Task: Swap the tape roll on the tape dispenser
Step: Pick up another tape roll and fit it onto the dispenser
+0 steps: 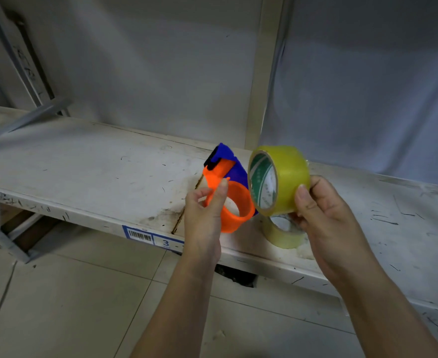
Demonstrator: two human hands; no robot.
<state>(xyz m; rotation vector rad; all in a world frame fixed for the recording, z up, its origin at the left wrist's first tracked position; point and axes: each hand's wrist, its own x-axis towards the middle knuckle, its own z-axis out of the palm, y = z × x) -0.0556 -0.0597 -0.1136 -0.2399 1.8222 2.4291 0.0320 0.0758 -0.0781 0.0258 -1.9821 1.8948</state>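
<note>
My left hand (204, 213) holds an orange and blue tape dispenser (232, 192) up over the shelf, thumb on its orange hub. No roll sits on the hub. In my right hand (326, 218) is a full yellowish tape roll (287, 177) with a green-printed core, raised just to the right of the dispenser and nearly touching it. A thinner, paler tape roll (281, 232) lies flat on the white shelf (83, 161) below my right hand, partly hidden by it.
The scuffed white shelf carries a blue barcode label (152, 237) on its front edge. A cream upright post (263, 73) and grey sheeting stand behind. Metal bars (24, 117) lean at the far left. Tiled floor lies below.
</note>
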